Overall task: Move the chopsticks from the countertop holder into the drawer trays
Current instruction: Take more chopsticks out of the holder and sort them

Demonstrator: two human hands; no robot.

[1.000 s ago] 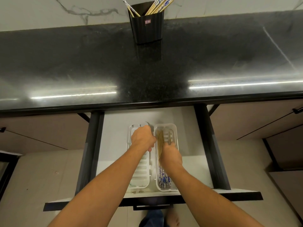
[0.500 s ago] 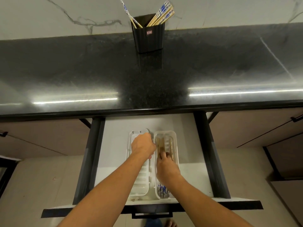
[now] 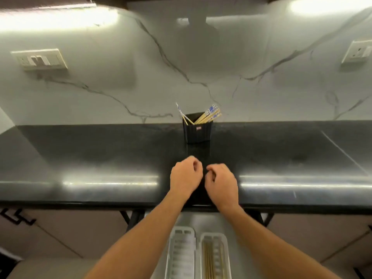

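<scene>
A black ribbed holder (image 3: 197,131) stands at the back of the dark countertop (image 3: 100,158), against the wall. Several bamboo chopsticks with blue-and-white ends (image 3: 210,115) lean out of it to the right, and one leans left. My left hand (image 3: 186,175) and my right hand (image 3: 221,183) hover side by side over the counter, short of the holder. Both have loosely curled fingers and hold nothing. Below, in the pulled-out drawer, lie two white trays. The left tray (image 3: 182,256) looks bare, and the right tray (image 3: 216,238) holds several chopsticks (image 3: 209,260).
A marble-patterned backsplash (image 3: 120,77) rises behind the counter, with a switch plate (image 3: 39,59) at the left and a socket (image 3: 357,54) at the right. The counter's front edge (image 3: 80,204) overhangs the drawer. Cabinet fronts flank the drawer on both sides.
Both hands have left the drawer trays and risen over the countertop toward the holder. The chopsticks stay in the right tray. The view has tilted upward.
</scene>
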